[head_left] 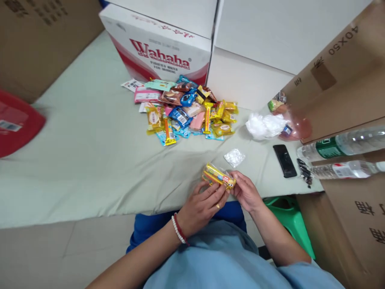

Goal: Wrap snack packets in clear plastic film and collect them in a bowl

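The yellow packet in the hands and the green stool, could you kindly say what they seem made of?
Yellow packet: probably thin, glossy plastic film, judging by its clear, wrinkled edge. Green stool: likely smooth moulded plastic, from its uniform colour and rounded edges.

Pale tiled floor (60,249), cloth-covered table (90,160), green stool (297,229)

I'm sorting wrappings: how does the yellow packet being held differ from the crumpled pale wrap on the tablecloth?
The yellow packet is held between the left grip and right grip; the crumpled wrap lies on the tablecloth. The packet is yellow with colourful print; the wrap is whitish with no print visible. The packet is long; the wrap is roughly square. Both look shiny.
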A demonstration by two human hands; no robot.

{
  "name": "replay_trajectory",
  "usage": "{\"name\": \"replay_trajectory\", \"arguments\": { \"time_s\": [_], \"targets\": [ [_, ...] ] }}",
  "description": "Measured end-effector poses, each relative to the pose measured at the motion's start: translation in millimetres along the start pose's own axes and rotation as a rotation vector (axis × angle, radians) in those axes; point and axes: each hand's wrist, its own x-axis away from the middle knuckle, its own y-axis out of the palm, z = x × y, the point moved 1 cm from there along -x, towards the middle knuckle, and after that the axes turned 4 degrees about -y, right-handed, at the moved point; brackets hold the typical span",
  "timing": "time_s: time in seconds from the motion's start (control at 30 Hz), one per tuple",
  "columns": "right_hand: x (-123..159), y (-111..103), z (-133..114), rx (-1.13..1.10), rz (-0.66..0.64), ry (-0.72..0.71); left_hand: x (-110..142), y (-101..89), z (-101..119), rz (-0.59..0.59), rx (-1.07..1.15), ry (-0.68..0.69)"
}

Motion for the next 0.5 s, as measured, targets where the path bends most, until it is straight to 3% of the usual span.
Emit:
{"name": "replay_trajectory", "arguments": {
  "time_s": [0.13, 0.23, 0.3, 0.43, 0.5],
  "targets": [
    [7.3, -19.0, -3.1, 0.177, -0.064, -0.072, -15.8, 11.2, 3.2, -0.059, 0.011, -0.001],
    [2.5, -38.6, -19.3, 0.304, 0.080, -0.202, -23.4, 12.5, 0.3, -0.093, 0.050, -0.026],
    [-10.2, -68.2, -49.7, 0.289, 0.275, -0.378, -18.7, 10.2, -8.3, -0.096, 0.059, -0.075],
    [-58.9, -160.9, -144.9, 0.290, 0.697, -0.881, 18.5, 0.0, -40.1, -0.015, -0.024, -0.265],
    [-90.7, -201.9, -183.4, 0.413, 0.804, -0.906, 41.5, -4.8, -54.8, -0.008, -0.083, -0.387]
  ]
}}
